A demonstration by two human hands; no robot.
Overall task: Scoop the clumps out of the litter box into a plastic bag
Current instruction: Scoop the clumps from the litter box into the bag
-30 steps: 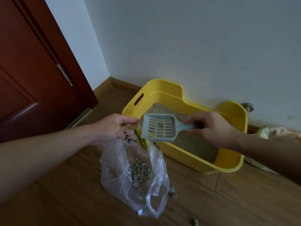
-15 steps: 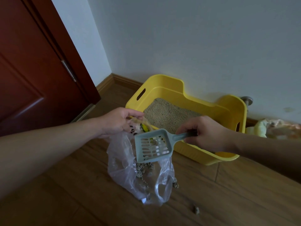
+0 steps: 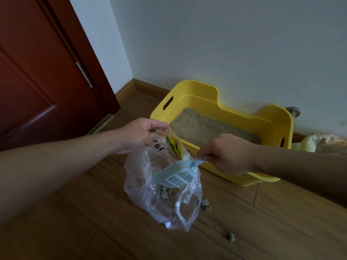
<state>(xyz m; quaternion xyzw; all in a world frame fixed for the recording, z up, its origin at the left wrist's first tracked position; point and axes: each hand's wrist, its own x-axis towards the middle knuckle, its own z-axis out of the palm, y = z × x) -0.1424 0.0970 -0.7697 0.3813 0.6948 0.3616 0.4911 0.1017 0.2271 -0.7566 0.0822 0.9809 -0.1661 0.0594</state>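
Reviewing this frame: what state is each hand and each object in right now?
left hand, pinches the bag's rim and holds it up.
right hand, grips the scoop's handle.
scoop, tipped head-down in the bag's mouth, slotted underside showing.
plastic bag, held open, with clumps inside.
litter box, on the floor by the wall, holding litter.
stray clump, lying on the floor apart from the bag.

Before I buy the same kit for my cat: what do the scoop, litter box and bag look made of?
The scoop: pale blue moulded plastic, matte, with rigid slotted floor. The litter box: yellow plastic, probably moulded, smooth with slight sheen, handle slot cut through its wall. The bag: thin clear plastic film, crinkled and glossy; clumps show through it.
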